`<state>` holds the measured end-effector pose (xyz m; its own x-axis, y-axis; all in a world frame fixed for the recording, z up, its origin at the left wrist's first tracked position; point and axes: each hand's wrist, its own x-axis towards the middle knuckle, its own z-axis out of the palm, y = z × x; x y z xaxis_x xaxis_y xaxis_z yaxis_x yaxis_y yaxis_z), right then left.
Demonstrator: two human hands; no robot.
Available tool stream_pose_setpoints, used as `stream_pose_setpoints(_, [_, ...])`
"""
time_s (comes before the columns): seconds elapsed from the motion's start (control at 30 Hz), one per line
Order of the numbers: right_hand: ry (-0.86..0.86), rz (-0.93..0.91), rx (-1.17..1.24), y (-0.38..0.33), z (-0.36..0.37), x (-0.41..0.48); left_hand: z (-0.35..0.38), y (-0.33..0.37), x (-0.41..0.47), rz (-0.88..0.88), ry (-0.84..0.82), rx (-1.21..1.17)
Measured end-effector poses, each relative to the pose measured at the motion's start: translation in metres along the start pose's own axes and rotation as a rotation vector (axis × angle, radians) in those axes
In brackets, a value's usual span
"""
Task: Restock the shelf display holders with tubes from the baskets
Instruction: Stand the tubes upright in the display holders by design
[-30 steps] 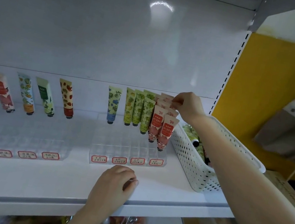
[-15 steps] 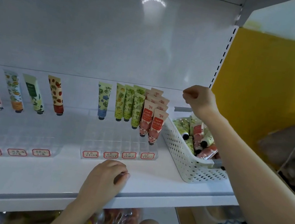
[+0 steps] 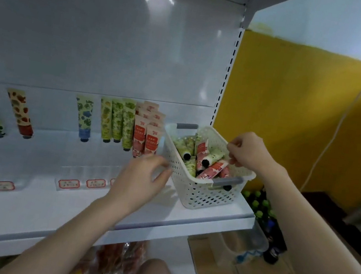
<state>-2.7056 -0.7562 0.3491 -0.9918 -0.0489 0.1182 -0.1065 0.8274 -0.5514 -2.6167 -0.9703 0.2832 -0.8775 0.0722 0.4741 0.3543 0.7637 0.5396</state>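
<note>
A white perforated basket stands at the shelf's right end, holding loose red and green tubes. My right hand hovers over its right rim with fingers curled; nothing shows in them. My left hand is lifted off the shelf, fingers relaxed, close to the basket's left wall and blurred. Behind it stands a clear display holder with red tubes, green tubes and one blue-capped tube upright at its back. A second holder on the left carries a few tubes.
The white shelf's front edge runs below my arms. Snack packets lie on the shelf underneath. A clear plastic bin and green-capped bottles sit on the floor to the right. A white cable hangs on the yellow wall.
My right hand left the red tubes in the holder and moved right, over the basket. My left hand rose from the shelf edge toward the basket. The view swung right.
</note>
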Motion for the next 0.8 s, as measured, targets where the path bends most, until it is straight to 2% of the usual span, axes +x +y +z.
stream_pose_setpoints(0.07, [-0.042, 0.039, -0.014, 0.006, -0.001, -0.001, 0.006, 0.02, 0.025, 0.037, -0.019, 0.0])
stream_pose_setpoints(0.17, [-0.113, 0.066, -0.06, 0.009, 0.002, 0.0, 0.019, 0.04, 0.066, -0.018, -0.117, 0.019])
stream_pose_setpoints(0.27, [-0.152, 0.071, -0.133, 0.01, 0.008, 0.007, 0.041, 0.049, 0.101, -0.109, -0.243, 0.063])
stream_pose_setpoints(0.53, [-0.216, 0.087, -0.21, 0.015, 0.016, 0.033, 0.109, 0.029, 0.164, -0.215, -0.648, 0.306])
stream_pose_setpoints(0.8, [-0.27, 0.051, -0.185, 0.023, 0.017, 0.039, 0.11, 0.039, 0.173, -0.286, -0.694, 0.234])
